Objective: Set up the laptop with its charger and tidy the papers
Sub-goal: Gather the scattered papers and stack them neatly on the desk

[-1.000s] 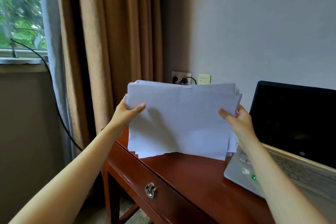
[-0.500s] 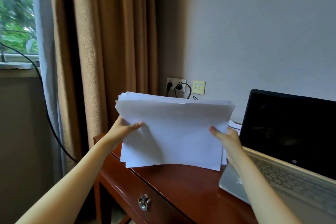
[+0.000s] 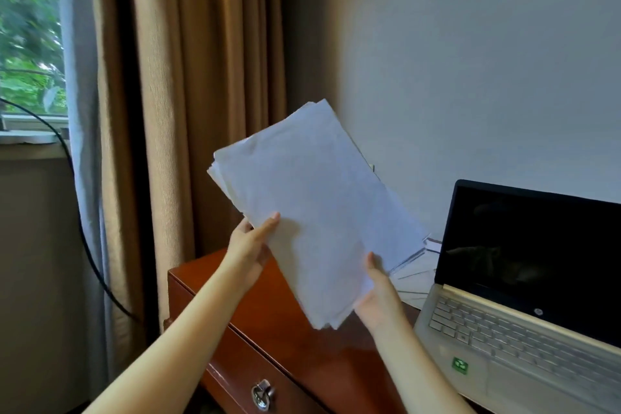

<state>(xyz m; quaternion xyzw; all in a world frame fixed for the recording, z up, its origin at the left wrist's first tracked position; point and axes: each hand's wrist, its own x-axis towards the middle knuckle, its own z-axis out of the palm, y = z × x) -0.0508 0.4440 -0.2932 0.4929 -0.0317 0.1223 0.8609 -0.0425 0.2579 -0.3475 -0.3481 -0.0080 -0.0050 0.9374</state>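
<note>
While both hands hold it off the desk (image 3: 302, 339), the stack of papers (image 3: 312, 205) hangs in the middle of the frame, turned at a slant with one corner pointing up toward the wall (image 3: 470, 60). I see my left hand (image 3: 252, 245) pinching the stack's left edge: the thumb lies flat across the front sheet, and the other fingers are hidden behind the paper. My right hand (image 3: 379, 296) grips the lower right edge the same way, thumb on the front and palm cupped under the back. The sheets are not flush, and edges fan out at the upper left and at the bottom.

A few loose sheets (image 3: 416, 269) lie on the desk just right of the stack, touching the laptop (image 3: 524, 323), which stands open at the lower right of the frame with a dark screen. A drawer (image 3: 235, 366) with a ring pull (image 3: 263, 393) shows at the bottom centre. At the left are a brown curtain (image 3: 188, 94), a window (image 3: 30, 37) and a black cable (image 3: 84, 239).
</note>
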